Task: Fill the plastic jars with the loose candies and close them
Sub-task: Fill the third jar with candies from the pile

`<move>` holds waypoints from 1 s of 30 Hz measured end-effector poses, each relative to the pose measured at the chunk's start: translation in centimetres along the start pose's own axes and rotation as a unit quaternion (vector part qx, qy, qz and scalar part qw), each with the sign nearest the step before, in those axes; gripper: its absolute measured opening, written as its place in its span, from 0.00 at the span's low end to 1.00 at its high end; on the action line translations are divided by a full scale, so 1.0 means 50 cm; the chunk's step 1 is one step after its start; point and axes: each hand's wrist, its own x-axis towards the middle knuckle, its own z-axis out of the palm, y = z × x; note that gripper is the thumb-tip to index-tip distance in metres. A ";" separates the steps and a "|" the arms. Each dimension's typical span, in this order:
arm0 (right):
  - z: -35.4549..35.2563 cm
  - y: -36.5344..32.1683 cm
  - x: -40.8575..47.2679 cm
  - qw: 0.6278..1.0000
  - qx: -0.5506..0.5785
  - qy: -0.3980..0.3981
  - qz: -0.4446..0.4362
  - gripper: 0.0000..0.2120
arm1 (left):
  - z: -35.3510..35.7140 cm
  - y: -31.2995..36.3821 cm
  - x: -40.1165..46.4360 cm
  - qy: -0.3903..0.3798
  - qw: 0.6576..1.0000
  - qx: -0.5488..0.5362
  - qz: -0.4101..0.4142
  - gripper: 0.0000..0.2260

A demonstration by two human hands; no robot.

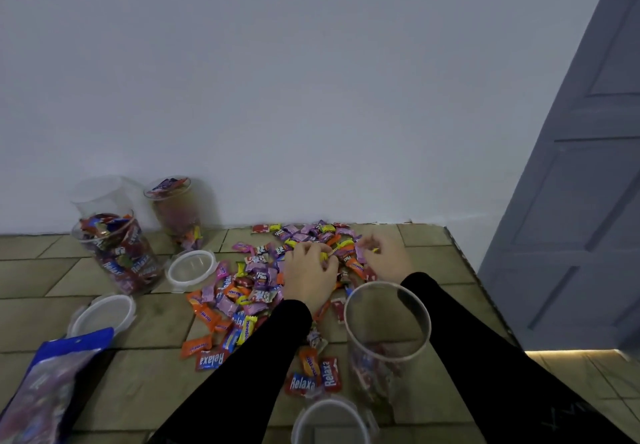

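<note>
Near lid (329,421) off | 5 o'clock jar (386,336) barely filled | both hands — left hand (310,272), right hand (386,256) — fingers curled, gathering candies (249,287) | 10 o'clock jars (117,253) fuller, unlidded — much remains

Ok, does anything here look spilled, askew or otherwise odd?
Mostly expected mess: loose candies are strewn across the floor. The filled jars by the wall have no lids on; two lids lie beside them. Both hands are in the pile. Nothing looks damaged.
</note>
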 end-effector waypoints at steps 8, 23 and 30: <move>0.069 0.068 0.068 0.947 -0.311 0.026 -0.072 0.23 | 0.076 -0.013 0.068 -0.011 0.984 0.177 -0.005 0.18; 0.106 0.076 0.115 0.944 -0.306 0.012 -0.121 0.16 | 0.095 -0.007 0.113 -0.032 0.986 0.162 0.001 0.12; 0.083 0.056 0.098 0.995 -0.082 -0.013 -0.060 0.16 | 0.077 -0.009 0.098 -0.054 0.996 0.061 -0.019 0.21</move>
